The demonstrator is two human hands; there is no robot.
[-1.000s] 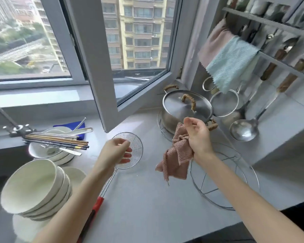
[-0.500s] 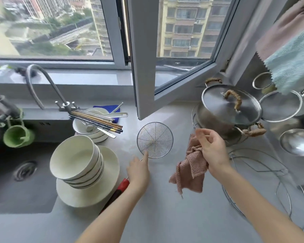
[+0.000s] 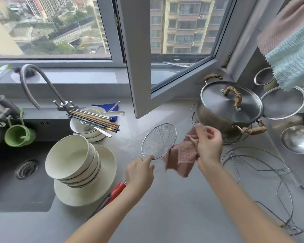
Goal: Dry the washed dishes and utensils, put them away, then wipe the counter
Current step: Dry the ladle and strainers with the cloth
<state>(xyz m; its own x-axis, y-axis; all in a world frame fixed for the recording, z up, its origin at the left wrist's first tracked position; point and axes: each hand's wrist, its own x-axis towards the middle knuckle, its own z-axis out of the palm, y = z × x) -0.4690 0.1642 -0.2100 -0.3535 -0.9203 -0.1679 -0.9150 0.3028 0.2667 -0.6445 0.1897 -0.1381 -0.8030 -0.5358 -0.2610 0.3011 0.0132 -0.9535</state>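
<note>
Left hand (image 3: 139,172): closed around the wire skimmer (image 3: 158,141) just above its red handle (image 3: 118,188), tilting the mesh up off the counter (image 3: 165,207)
Right hand (image 3: 208,143): fingers bunched tight on a pink cloth (image 3: 182,155), which touches the skimmer's right rim
Stacked bowls (image 3: 72,155): tilted on a plate (image 3: 105,172), beside the sink (image 3: 11,181)
Chopsticks (image 3: 95,120): lying across a smaller bowl behind the stack
Steel pot (image 3: 230,104): lidded, right of the skimmer
Writing: no readable brand or label on anything
</note>
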